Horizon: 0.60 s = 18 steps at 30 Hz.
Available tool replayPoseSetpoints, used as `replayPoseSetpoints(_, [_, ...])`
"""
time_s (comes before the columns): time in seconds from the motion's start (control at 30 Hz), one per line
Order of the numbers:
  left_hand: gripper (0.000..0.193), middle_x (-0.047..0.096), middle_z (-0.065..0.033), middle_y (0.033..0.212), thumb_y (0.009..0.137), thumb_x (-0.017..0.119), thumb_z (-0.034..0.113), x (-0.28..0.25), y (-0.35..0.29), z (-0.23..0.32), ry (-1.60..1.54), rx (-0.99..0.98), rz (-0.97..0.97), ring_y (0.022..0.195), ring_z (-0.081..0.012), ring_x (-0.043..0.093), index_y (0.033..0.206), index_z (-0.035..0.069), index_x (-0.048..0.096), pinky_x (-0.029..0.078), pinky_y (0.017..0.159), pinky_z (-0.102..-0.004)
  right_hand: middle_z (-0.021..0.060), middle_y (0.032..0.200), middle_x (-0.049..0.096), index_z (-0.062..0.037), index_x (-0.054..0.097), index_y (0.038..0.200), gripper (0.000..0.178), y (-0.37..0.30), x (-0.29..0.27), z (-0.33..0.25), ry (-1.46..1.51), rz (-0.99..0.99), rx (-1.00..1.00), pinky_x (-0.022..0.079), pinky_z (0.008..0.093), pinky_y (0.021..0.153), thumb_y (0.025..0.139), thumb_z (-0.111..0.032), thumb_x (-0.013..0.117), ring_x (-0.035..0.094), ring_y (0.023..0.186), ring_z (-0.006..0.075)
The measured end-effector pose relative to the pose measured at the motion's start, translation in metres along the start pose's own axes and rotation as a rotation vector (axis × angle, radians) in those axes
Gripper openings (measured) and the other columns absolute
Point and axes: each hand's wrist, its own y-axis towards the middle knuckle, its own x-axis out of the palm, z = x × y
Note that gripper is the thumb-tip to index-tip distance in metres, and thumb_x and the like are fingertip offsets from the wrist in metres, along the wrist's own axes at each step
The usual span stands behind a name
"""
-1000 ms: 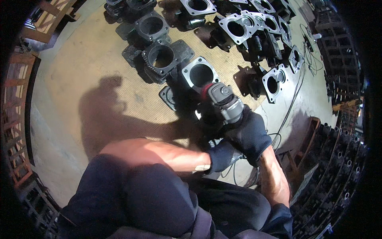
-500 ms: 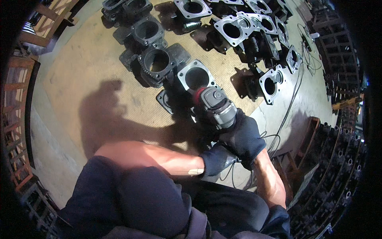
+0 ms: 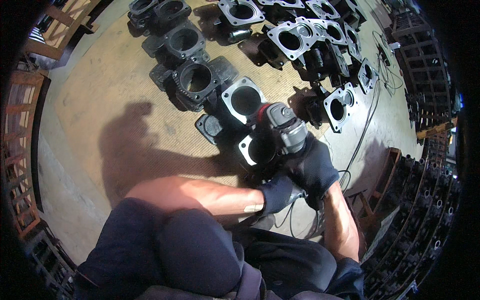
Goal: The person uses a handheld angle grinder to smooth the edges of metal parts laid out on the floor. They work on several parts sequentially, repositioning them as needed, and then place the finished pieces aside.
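Observation:
Both my hands wear dark gloves and are closed around an angle grinder (image 3: 289, 131). My right hand (image 3: 316, 169) wraps the grinder's body behind its grey head. Lower down, my left hand (image 3: 284, 194) grips toward its rear end; the fingers are partly hidden. The reddish-rimmed disc sits at the right edge of a metal casting (image 3: 230, 96) with a bright, flat flange and a large round bore. Whether the disc touches the metal I cannot tell. A second bright flange (image 3: 244, 147) lies just below, partly hidden by the grinder.
Dark, rough castings (image 3: 176, 80) stand in a row at the upper left on a tan ribbed sheet (image 3: 110, 70). Bright-faced castings (image 3: 303, 30) crowd the upper right. A black cable (image 3: 361, 142) crosses the floor. Wooden crates (image 3: 24, 120) line the left; stacked dark parts (image 3: 420, 205) fill the right.
The grinder and both hands have shifted a little to the right. More of the casting's flange and of the lower bright flange now shows.

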Motion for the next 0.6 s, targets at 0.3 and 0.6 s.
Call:
replayPoseSetpoints(0.3, [0.044,0.045,-0.0116,0.154,0.103,0.050,0.008,-0.005,-0.013,0.022,-0.234,-0.338,-0.274,0.140,-0.0181,0.041,0.147,0.004,0.046,0.032,0.119,-0.0335,0.0267,0.097,0.072,-0.0007,0.062,0.115,0.057,-0.014,0.001,-0.007,0.008,-0.071,0.075,0.057,0.0458,0.085,0.070,-0.031,0.080,0.070,0.095,0.0436])
replayPoseSetpoints(0.6, [0.019,0.067,-0.0094,0.113,0.098,0.062,0.014,0.029,-0.003,-0.025,-0.322,-0.015,0.086,0.108,-0.0175,0.059,0.114,0.006,0.068,0.045,0.098,-0.0350,0.0270,0.098,0.072,0.0008,0.064,0.111,0.053,-0.008,-0.007,-0.009,0.001,-0.037,0.054,0.057,0.0445,0.082,0.072,-0.033,0.078,0.070,0.097,0.0427])
